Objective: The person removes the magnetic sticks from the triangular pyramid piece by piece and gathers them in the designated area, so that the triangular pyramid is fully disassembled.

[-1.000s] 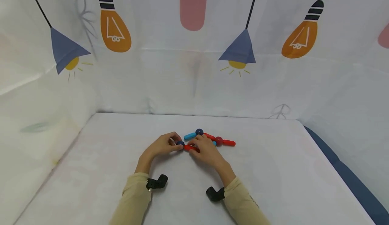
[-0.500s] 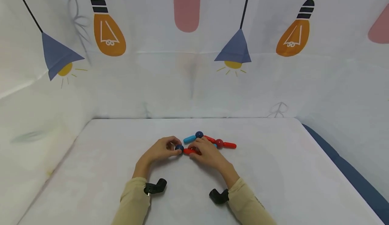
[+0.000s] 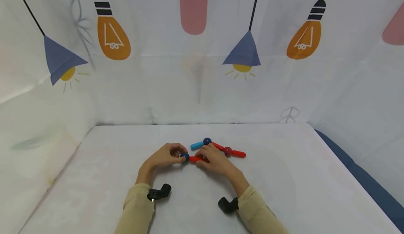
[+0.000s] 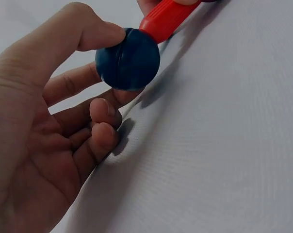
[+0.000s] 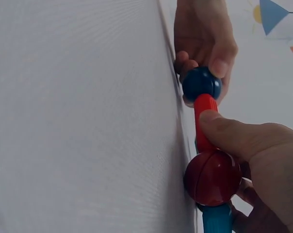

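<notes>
My left hand [image 3: 166, 155] pinches a dark blue ball [image 4: 128, 59] between thumb and fingers, just over the white table. A red rod [image 5: 202, 115] runs from that ball to a dark red ball [image 5: 212, 177], with a light blue rod [image 5: 217, 219] on its other side. My right hand [image 3: 216, 159] grips the red rod, thumb on top; in the head view it covers much of this piece. Behind the right hand lies a second chain: a light blue rod [image 3: 197, 145], a dark blue ball [image 3: 207, 141], a red rod [image 3: 217, 146], a red ball [image 3: 227, 151] and another red rod [image 3: 238, 154].
The white tabletop [image 3: 284, 185] spreads around both hands. A white cloth wall [image 3: 176, 90] printed with lamps stands behind its back edge. Each wrist wears a black camera mount, one on the left [image 3: 159, 192], one on the right [image 3: 228, 205].
The head view has shifted a little. My left hand and the dark blue ball have moved slightly left; my right hand keeps its grip on the red rod. The second chain stays put.
</notes>
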Motion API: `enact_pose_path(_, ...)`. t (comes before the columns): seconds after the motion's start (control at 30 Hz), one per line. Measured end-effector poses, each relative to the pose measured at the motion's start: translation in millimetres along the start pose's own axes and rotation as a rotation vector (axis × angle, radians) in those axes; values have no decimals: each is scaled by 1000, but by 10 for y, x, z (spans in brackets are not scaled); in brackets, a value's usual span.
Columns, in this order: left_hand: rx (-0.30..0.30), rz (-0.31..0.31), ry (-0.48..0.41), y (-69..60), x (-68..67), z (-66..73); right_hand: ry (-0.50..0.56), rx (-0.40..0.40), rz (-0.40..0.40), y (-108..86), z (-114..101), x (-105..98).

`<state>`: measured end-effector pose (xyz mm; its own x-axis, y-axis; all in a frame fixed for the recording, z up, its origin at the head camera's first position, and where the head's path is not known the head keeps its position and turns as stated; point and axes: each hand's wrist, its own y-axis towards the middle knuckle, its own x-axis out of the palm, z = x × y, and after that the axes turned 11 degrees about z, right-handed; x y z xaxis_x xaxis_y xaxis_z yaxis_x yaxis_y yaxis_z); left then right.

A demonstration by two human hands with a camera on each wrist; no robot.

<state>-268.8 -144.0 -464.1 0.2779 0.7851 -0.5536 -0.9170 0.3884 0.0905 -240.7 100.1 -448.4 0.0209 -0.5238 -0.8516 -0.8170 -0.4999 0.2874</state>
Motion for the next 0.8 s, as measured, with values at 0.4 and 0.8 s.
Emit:
enact_pose_path(0.4, -2, -37, -90, -19, -29, -85, -2, 1, -27, -10, -38, 9)
enact_pose_path(0.8, -43, -32, -117, -64, -132, -137, -25, -3, -19, -68, 12, -22)
